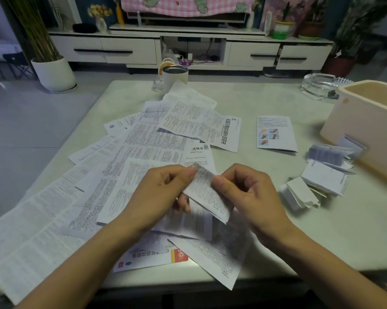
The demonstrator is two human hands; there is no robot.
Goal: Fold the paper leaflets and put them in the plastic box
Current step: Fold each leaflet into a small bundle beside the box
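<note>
A narrow, partly folded leaflet is held above the table between both hands. My left hand pinches its upper left edge with thumb and fingers. My right hand pinches its right edge. Many unfolded printed leaflets lie spread across the left and middle of the table. A pile of folded leaflets lies at the right, just in front of the cream plastic box, which stands open at the right edge.
One leaflet with pictures lies alone right of centre. A white cup and a glass ashtray stand at the far edge of the pale table. A TV cabinet and potted plants stand beyond.
</note>
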